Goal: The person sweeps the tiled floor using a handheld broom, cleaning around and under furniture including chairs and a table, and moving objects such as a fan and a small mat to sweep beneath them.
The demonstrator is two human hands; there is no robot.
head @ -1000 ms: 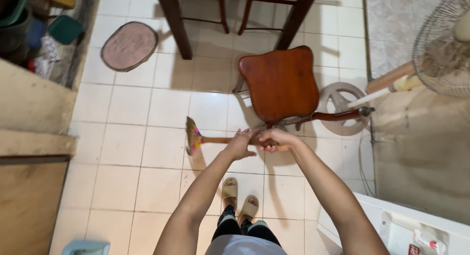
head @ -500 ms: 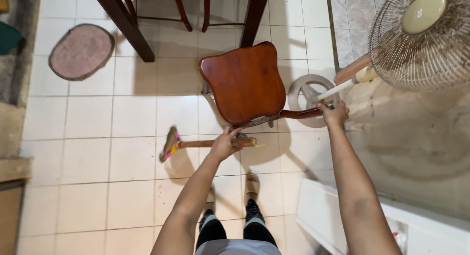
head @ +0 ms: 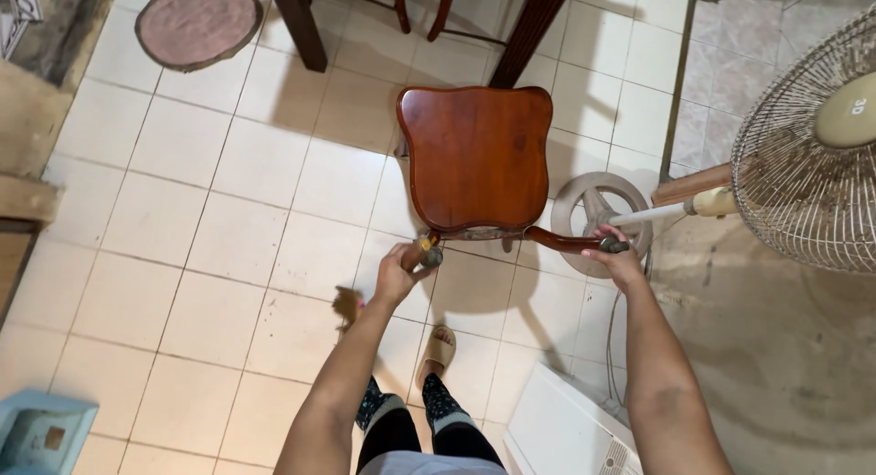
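Short broom [head: 388, 279] held upright over the tiled floor [head: 210, 247], wooden handle top at the front left corner of the wooden chair [head: 476, 160], bristle head blurred low beside the forearm. Left hand [head: 397, 274] wrapped closed around the handle just under its top. Right hand [head: 613, 259] closed on the chair's curved top rail, at its right end, fingers curled over the wood.

Chair seen from above, glossy reddish-brown seat, standing just ahead of the feet; one foot in a tan slipper [head: 439, 350] on the tiles below it. Round grey base [head: 593, 210] of a standing fan just right of the chair, touching or nearly touching the rail end under the right hand; pale pole slanting up to the wire fan cage [head: 808, 165] at the right edge.

Floor of square cream tiles with dark grout, shadowed under chair and arms. To the right, a strip of bare, stained concrete [head: 776, 347] beyond the tile edge. Dark legs of a table [head: 301, 19] at the top, with an oval pink mat [head: 196, 19] at upper left. Raw wooden boards [head: 27, 128] along the left edge, a light blue plastic stool [head: 41, 429] at lower left, a white appliance corner [head: 561, 429] at the bottom right.
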